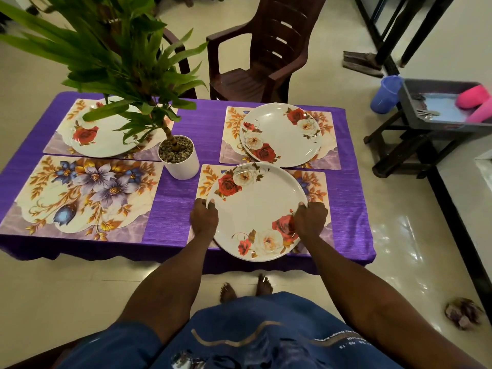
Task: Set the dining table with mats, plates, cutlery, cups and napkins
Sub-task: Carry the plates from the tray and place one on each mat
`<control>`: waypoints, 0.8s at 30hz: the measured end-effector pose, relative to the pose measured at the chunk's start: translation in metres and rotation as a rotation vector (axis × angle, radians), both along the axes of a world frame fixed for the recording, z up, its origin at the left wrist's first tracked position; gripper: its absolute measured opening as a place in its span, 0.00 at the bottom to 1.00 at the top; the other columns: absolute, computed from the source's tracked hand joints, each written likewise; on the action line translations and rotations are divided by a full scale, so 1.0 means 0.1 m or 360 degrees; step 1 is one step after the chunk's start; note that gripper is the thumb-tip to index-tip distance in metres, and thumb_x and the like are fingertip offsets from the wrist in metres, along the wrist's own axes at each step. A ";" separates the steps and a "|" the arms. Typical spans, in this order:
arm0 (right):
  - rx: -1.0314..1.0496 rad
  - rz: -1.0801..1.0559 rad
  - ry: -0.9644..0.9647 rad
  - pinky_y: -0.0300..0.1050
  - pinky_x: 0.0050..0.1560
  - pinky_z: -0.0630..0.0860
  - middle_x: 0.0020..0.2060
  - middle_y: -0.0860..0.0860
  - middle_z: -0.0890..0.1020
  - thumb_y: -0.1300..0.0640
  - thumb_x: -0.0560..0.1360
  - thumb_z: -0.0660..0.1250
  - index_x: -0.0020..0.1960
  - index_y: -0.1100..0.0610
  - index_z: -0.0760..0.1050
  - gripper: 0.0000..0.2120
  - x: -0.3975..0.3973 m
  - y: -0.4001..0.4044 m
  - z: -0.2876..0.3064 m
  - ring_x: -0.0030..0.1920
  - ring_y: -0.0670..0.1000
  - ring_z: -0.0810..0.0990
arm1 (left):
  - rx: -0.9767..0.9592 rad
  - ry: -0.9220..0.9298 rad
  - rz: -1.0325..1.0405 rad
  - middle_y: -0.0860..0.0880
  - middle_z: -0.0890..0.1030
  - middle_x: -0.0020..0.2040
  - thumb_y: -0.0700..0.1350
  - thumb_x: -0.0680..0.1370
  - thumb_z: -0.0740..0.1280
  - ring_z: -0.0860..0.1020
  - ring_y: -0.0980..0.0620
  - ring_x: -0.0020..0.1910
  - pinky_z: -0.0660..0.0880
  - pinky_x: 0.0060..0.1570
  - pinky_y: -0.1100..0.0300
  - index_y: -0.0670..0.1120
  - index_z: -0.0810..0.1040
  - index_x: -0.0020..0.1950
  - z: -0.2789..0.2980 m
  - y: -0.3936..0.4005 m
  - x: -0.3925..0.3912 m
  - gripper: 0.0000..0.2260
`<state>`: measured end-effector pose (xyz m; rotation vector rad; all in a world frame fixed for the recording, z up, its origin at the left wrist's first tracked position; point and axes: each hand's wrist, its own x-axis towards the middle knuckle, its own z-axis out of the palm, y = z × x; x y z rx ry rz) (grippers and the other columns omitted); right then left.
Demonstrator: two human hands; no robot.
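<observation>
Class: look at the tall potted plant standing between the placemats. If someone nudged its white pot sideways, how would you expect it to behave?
The potted plant probably tips rather than slides: its leafy top spreads far wider than the narrow white pot. The gravel filling may weigh the base down, so a light nudge could just shift it. The purple tablecloth might bunch up underneath.

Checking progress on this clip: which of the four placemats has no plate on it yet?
The near-left placemat, beside the plant pot; its flower print shows fully, while the other three carry rose-patterned plates.
</observation>
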<state>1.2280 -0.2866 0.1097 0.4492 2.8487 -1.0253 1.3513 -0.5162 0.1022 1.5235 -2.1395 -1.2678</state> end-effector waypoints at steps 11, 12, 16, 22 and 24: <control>0.0103 0.0082 -0.0116 0.52 0.60 0.74 0.55 0.58 0.81 0.48 0.79 0.64 0.54 0.63 0.81 0.18 0.01 0.08 -0.09 0.56 0.58 0.79 | -0.0045 -0.0110 0.0021 0.44 0.79 0.62 0.51 0.82 0.62 0.79 0.43 0.59 0.75 0.57 0.50 0.43 0.74 0.66 0.02 0.07 -0.01 0.16; 0.0108 0.0103 -0.0115 0.52 0.60 0.74 0.55 0.58 0.81 0.48 0.80 0.63 0.54 0.63 0.81 0.18 0.01 0.07 -0.09 0.56 0.58 0.79 | -0.0069 -0.0115 0.0025 0.44 0.80 0.61 0.51 0.82 0.62 0.79 0.43 0.58 0.75 0.57 0.50 0.43 0.75 0.65 0.03 0.08 -0.01 0.16; 0.0071 0.0119 -0.0120 0.52 0.58 0.75 0.54 0.59 0.81 0.49 0.79 0.64 0.54 0.63 0.81 0.17 -0.06 0.07 -0.08 0.55 0.59 0.80 | -0.0167 -0.0185 -0.0009 0.44 0.81 0.58 0.52 0.82 0.63 0.80 0.44 0.56 0.76 0.54 0.51 0.42 0.78 0.61 0.05 0.05 -0.04 0.16; 0.0001 0.0129 -0.0162 0.51 0.57 0.74 0.55 0.59 0.81 0.51 0.80 0.64 0.56 0.64 0.79 0.16 -0.10 0.07 -0.05 0.55 0.59 0.79 | -0.0165 -0.0223 0.0019 0.44 0.82 0.56 0.52 0.81 0.65 0.81 0.45 0.53 0.76 0.52 0.52 0.43 0.80 0.59 0.03 0.05 -0.07 0.15; -0.0004 0.0147 -0.0147 0.50 0.57 0.74 0.55 0.59 0.81 0.51 0.80 0.64 0.57 0.64 0.79 0.17 -0.09 0.07 -0.05 0.56 0.59 0.79 | -0.0163 -0.0196 0.0036 0.44 0.82 0.56 0.51 0.80 0.66 0.81 0.45 0.53 0.74 0.50 0.55 0.42 0.81 0.58 0.05 0.06 -0.07 0.14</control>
